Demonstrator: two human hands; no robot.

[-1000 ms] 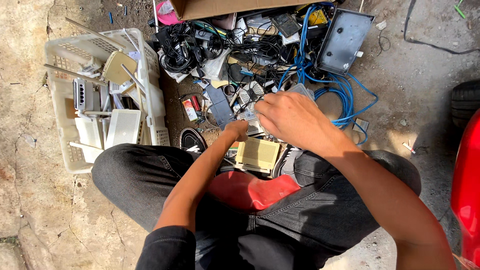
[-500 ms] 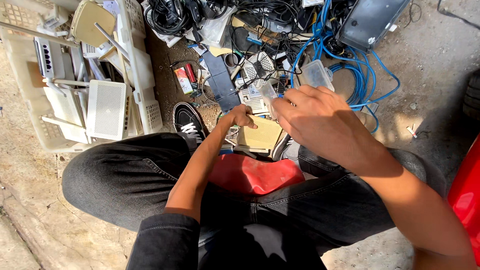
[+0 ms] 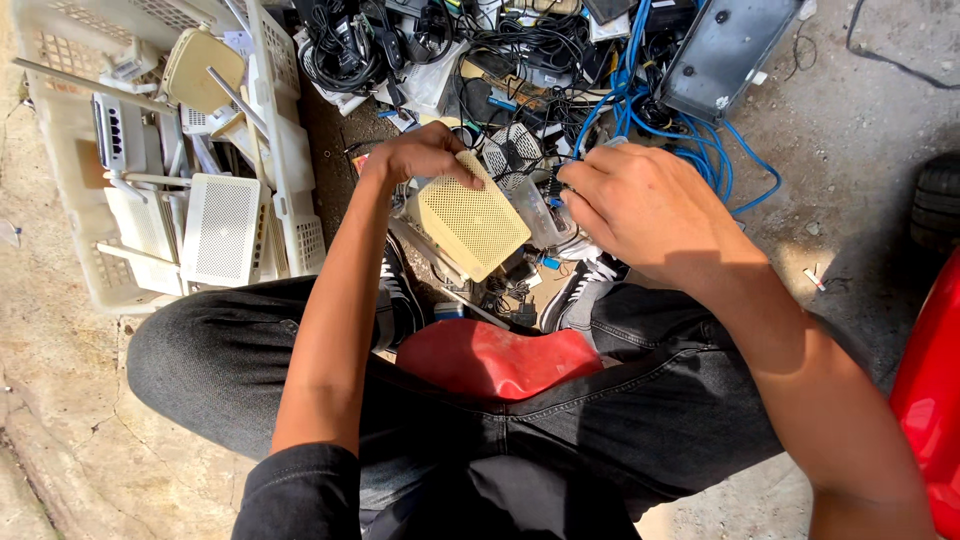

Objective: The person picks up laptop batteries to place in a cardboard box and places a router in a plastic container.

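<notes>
The person sits cross-legged on the ground in dark jeans, a red rounded plastic object (image 3: 490, 358) lying between the legs. The left hand (image 3: 420, 155) grips the upper corner of a flat, cream-yellow perforated plastic cover (image 3: 473, 217), its fingers closed over the top edge, and holds it tilted above the clutter just in front of the shoes. The right hand (image 3: 640, 205) is just beside the cover's right side, its fingers (image 3: 580, 190) curled around a small clear and grey plastic part (image 3: 545, 212); how firmly they pinch it cannot be told, since the back of the hand hides the fingertips.

At the upper left lies a white slotted plastic crate (image 3: 60, 150). It holds several white router-type boxes: one with a perforated face (image 3: 222, 228) leaning near the crate's right wall, one showing a row of ports (image 3: 110, 132), and a cream rounded casing (image 3: 200, 65) near the top, with thin white antenna rods lying across them.

Beyond the hands a heap of black cables and adapters (image 3: 350, 45) sprawls over the ground, mixed with coiled blue cable (image 3: 700, 150). A grey flat metal device housing (image 3: 722, 50) lies at the upper right of the heap. A red curved surface (image 3: 930, 400) shows at the right edge.
</notes>
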